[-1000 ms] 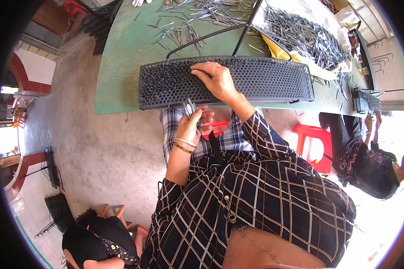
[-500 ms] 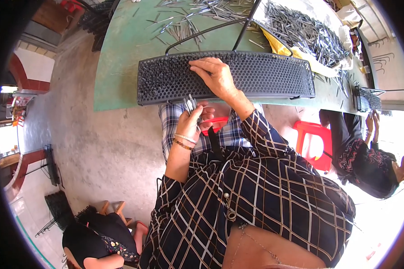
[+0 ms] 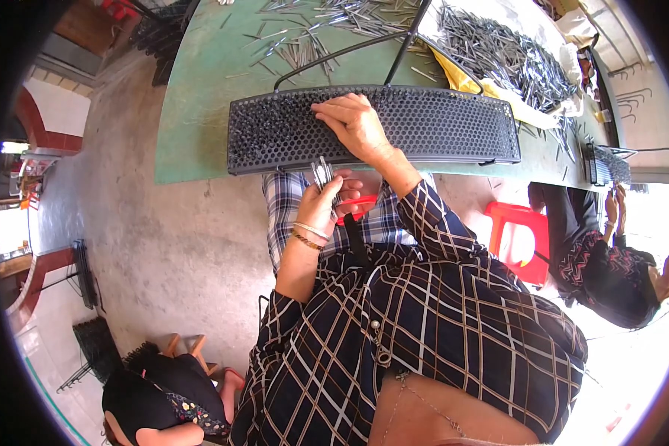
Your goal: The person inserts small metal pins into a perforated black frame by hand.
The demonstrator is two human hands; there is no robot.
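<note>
A long black rack (image 3: 438, 123), its face full of round holes, lies along the near edge of the green table. Its left part is filled with small dark pieces. My right hand (image 3: 360, 130) rests over the rack left of its middle, fingers together and tips at the holes; whatever they pinch is hidden. Just below the rack's near edge, my left hand (image 3: 325, 204) is closed around a bundle of thin metal strips (image 3: 322, 172) with their ends pointing up.
Loose strips (image 3: 305, 50) lie scattered on the green table (image 3: 189, 111). A large pile of strips (image 3: 505, 56) sits on a yellow-edged sack at the back right. A red stool (image 3: 520, 238) stands at the right near a co-worker (image 3: 609, 267). Another person (image 3: 167, 394) is at lower left.
My left hand, with its strips, has shifted very slightly to the right. My right hand stays at nearly the same spot on the rack, its fingers barely moved.
</note>
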